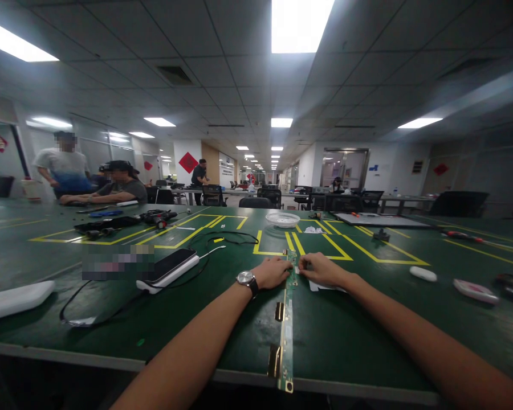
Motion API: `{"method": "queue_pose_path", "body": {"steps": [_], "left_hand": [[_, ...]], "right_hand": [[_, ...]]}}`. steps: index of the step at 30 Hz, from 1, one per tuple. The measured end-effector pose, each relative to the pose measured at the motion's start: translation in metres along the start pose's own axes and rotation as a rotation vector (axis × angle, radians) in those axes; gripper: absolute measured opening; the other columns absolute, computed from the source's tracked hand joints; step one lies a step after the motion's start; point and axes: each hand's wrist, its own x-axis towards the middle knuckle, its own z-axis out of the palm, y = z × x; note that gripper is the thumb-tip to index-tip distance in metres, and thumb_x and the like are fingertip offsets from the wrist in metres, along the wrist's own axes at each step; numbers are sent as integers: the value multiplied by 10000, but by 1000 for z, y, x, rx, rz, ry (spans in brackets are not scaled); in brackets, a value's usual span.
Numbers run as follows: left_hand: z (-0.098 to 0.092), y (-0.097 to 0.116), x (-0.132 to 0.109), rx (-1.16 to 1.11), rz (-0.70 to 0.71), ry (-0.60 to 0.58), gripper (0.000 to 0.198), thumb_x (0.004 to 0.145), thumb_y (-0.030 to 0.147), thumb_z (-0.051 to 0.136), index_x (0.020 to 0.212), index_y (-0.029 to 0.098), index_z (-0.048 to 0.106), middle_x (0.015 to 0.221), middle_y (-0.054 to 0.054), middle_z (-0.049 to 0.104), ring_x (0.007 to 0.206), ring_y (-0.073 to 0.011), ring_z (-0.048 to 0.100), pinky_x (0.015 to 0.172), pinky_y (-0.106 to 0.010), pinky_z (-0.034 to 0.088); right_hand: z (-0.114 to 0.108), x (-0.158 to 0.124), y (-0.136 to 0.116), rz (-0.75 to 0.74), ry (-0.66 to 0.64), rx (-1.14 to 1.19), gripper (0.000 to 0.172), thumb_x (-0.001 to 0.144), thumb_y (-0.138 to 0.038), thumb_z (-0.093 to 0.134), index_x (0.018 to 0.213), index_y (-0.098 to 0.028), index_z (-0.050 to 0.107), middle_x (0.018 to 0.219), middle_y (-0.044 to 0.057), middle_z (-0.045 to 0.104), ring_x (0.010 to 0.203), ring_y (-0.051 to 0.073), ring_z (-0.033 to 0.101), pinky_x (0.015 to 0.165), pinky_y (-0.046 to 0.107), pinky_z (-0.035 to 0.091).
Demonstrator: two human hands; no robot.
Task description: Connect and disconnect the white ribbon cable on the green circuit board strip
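Note:
A long, narrow green circuit board (pixel 287 336) lies pointing away from me, its near end by the table's front edge. Two dark, gold-edged flaps (pixel 274 361) stick out from its left side. My left hand (pixel 273 273), with a watch on the wrist, holds the far part of the board from the left, fingertips on its surface. Just across the board, my right hand (pixel 318 269) is closed in a pinch near its right edge. A small white bit shows at those fingertips, too small to name. White paper (pixel 320 286) lies partly under my right hand.
A phone (pixel 171 266) rests on a white block to the left, with a black cable around it. Beyond my hands stands a white basket (pixel 283 220). Rightward are a white oval object (pixel 423 274) and a pink-and-white case (pixel 475 291). Several people are in the background.

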Motion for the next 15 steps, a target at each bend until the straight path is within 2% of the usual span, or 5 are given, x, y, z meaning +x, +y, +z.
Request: {"method": "queue_pose_path", "body": {"steps": [10,15], "left_hand": [[-5,4,-3,-5,-16,-18,314,988,273,360,1260,229,513,1235,-99,592,1212,-271,493,979,-457,427],[-4,2,-1,-23,-22,-22,309,985,283,382,1262,229,508,1283,-91,572,1233,-269,479,992,-461,415]], "right_hand": [[5,1,5,-15,43,3,103,812,-243,565,800,-185,650,783,31,684,736,167,616,691,262,424],[-3,4,15,-33,-27,82,183,820,-303,590,919,-186,690,887,39,722,823,184,648,775,288,477]]}}
